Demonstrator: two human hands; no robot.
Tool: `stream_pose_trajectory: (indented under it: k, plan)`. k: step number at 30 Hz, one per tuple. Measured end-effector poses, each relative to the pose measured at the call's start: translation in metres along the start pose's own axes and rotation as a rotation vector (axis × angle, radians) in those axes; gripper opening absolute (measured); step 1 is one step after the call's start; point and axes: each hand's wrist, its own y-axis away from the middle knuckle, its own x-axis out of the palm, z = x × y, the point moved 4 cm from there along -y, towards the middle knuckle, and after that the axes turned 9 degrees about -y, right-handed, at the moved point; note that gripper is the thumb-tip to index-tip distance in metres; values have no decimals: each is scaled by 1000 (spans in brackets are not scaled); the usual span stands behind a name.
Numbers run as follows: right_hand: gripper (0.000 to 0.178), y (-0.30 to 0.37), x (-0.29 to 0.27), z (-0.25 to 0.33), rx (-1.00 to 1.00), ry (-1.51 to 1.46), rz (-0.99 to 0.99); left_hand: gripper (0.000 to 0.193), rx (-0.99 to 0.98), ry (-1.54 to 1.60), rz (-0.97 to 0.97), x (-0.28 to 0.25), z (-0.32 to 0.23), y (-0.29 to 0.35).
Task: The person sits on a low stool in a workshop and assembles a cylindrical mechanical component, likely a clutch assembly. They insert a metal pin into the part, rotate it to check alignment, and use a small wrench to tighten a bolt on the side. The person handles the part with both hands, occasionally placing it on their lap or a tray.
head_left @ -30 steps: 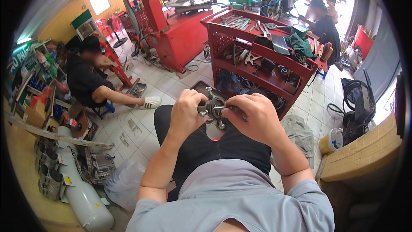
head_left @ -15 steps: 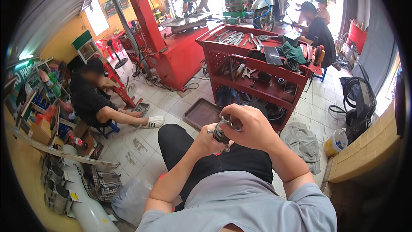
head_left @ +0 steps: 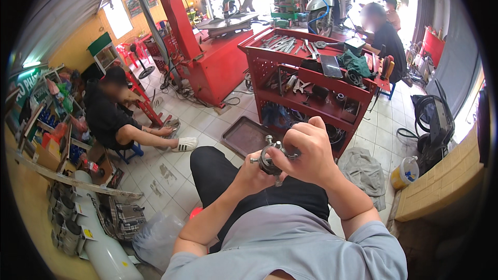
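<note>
Above my lap I hold a dark metal ring (head_left: pixel 267 165) with several bolts sticking out around it. My left hand (head_left: pixel 250 177) grips the ring from the left and below, and part of it is hidden by the fingers. At the ring's right side, my right hand (head_left: pixel 312 154) has its thumb against the rim and its fingers curled near a bolt pointing right. One bolt stands up at the top of the ring, free of my fingers. My thighs in black trousers (head_left: pixel 212 171) lie beneath both hands.
Ahead stands a red tool cart (head_left: pixel 311 75) with wrenches and a phone on top. A shallow brown tray (head_left: pixel 243 136) lies on the tiles before it. Left, a person in black (head_left: pixel 106 111) sits low. A grey cloth (head_left: pixel 363 173) and yellow bucket (head_left: pixel 404 172) are at right.
My right hand's fingers have drawn back from the ring's top and curled to the right, uncovering the upper bolt. The ring has shifted slightly in my hands. My left hand keeps its grip.
</note>
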Motion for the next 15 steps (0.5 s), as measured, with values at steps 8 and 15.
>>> stream_pose_trajectory:
  k: [8,15]
  plan:
    - [34,0,3,4,5,5,91,23,-77,54,20,8,17,1]
    - [34,2,10,-4,37,-63,115,38,23,-98,114,7,19,-4]
